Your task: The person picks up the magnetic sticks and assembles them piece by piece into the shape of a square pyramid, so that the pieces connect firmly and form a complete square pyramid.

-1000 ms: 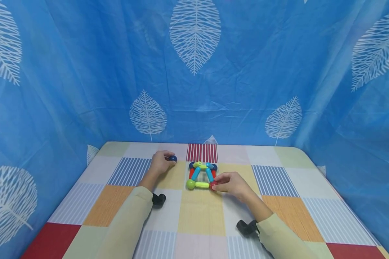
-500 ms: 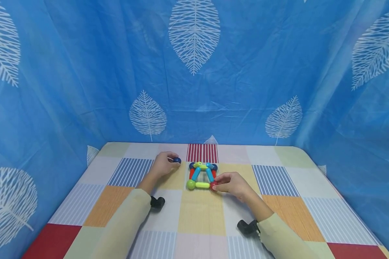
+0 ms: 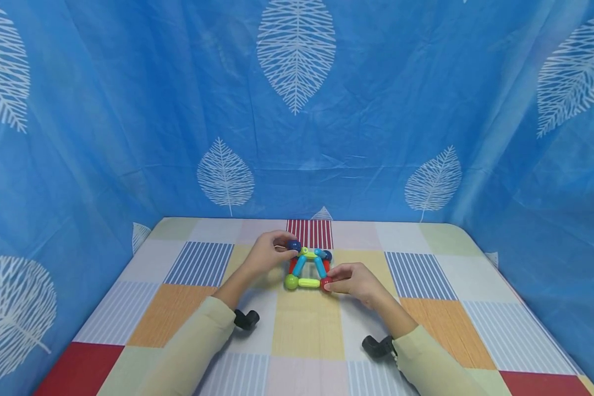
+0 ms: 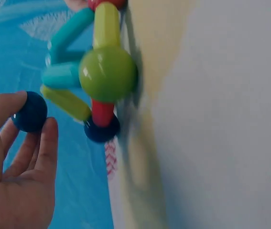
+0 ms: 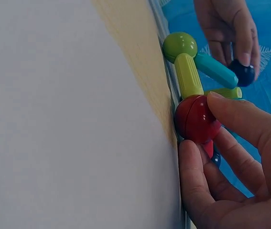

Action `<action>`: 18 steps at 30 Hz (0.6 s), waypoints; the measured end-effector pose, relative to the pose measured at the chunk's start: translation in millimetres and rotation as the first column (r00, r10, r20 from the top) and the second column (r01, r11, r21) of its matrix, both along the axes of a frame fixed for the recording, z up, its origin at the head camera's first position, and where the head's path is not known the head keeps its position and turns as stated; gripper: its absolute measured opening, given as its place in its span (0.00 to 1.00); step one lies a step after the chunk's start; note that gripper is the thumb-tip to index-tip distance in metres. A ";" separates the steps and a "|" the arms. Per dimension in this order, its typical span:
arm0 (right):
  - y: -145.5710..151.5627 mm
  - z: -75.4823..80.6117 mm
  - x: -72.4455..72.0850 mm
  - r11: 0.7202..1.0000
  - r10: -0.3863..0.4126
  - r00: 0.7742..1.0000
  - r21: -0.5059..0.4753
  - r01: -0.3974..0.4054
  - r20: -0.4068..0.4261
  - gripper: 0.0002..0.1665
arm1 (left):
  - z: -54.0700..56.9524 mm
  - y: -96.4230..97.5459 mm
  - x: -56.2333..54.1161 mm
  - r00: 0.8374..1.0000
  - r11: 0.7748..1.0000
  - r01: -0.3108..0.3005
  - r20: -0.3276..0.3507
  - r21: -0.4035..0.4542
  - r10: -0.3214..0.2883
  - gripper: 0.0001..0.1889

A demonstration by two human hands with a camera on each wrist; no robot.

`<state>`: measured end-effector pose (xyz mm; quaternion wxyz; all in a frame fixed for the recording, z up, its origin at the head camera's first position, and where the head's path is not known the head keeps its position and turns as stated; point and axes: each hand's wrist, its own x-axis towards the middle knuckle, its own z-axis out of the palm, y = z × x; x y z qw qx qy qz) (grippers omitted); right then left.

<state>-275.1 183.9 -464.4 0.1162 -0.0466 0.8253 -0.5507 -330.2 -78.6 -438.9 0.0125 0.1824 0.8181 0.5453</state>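
A frame of magnetic rods and balls stands on the cloth, with a green ball (image 3: 291, 282) at its near left corner. A yellow-green rod (image 3: 309, 283) runs from there to a red ball (image 3: 325, 284), which my right hand (image 3: 356, 283) pinches between thumb and fingers. Light blue rods (image 4: 61, 75) slope up from the near corners. My left hand (image 3: 268, 254) pinches a loose dark blue ball (image 4: 31, 112) close over the frame's far left corner. In the left wrist view, another dark blue ball (image 4: 102, 129) sits below at that corner, joined to a red rod (image 4: 102, 110).
A patchwork cloth (image 3: 307, 330) covers the table. Blue curtains with white leaf prints (image 3: 297, 55) enclose its back and sides. Black wrist-worn devices (image 3: 378, 346) stick out inward from both sleeves.
My left hand has carried the dark blue ball rightward from beside the frame to its far left corner. The right hand keeps its hold on the red ball, and the frame has stayed put.
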 end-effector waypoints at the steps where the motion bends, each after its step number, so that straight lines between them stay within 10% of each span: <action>1: 0.2 -0.4 -0.2 1.000 -0.004 1.000 0.002 0.004 0.002 0.19 | 1.7 2.9 1.7 1.000 1.000 0.013 -0.010 0.003 -0.013 0.17; 18: 0.3 1.3 1.2 1.000 0.006 1.000 -0.010 -0.006 0.006 0.18 | 3.5 25.6 9.4 0.997 0.993 0.020 -0.071 -0.114 -0.028 0.17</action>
